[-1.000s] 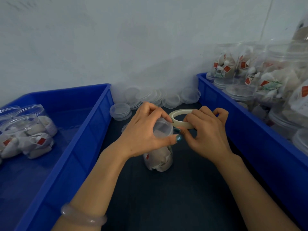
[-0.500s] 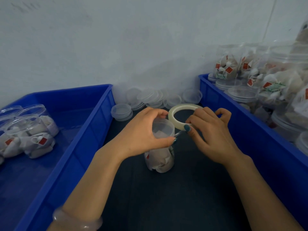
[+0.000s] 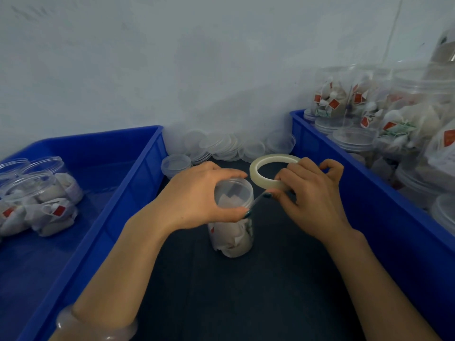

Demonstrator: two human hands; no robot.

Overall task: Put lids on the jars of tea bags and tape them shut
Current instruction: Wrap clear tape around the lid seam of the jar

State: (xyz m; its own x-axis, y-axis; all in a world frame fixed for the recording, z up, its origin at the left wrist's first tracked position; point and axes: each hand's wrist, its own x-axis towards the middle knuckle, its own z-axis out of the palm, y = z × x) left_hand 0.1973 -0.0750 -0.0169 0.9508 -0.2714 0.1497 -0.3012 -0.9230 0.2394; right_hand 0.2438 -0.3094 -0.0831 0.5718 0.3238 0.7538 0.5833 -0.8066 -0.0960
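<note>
Since the earlier frame, the tape roll point(image 3: 256, 175) has moved away from the jar point(image 3: 231, 232) to its right. A short strip of tape point(image 3: 258, 200) now runs taut from the roll down to the side of the lid point(image 3: 234, 195), where before the roll lay against the lid.

The jar stands upright on the dark tabletop point(image 3: 246, 291), filled with tea bags, with the clear lid seated on top.

The left hand point(image 3: 197, 193) grips the top of the jar: fingers curled over the far side of the lid, thumb on the near side, thumb tip at the point where the strip meets the lid.

The right hand point(image 3: 312, 200) holds the roll just right of the jar, level with the lid. Thumb and fingers pinch the near edge of the roll, and the thumb tip sits at the roll end of the strip.

Left of the jar is a blue bin point(image 3: 138, 188) with a few filled jars point(image 3: 41, 193) lying in it. Right of the jar is a second blue bin point(image 3: 369, 193) packed with stacked jars point(image 3: 394, 119). Behind the jar, against the wall, loose lids point(image 3: 221, 146) lie in overlapping stacks. A pale bracelet point(image 3: 98, 326) sits on the left wrist.
</note>
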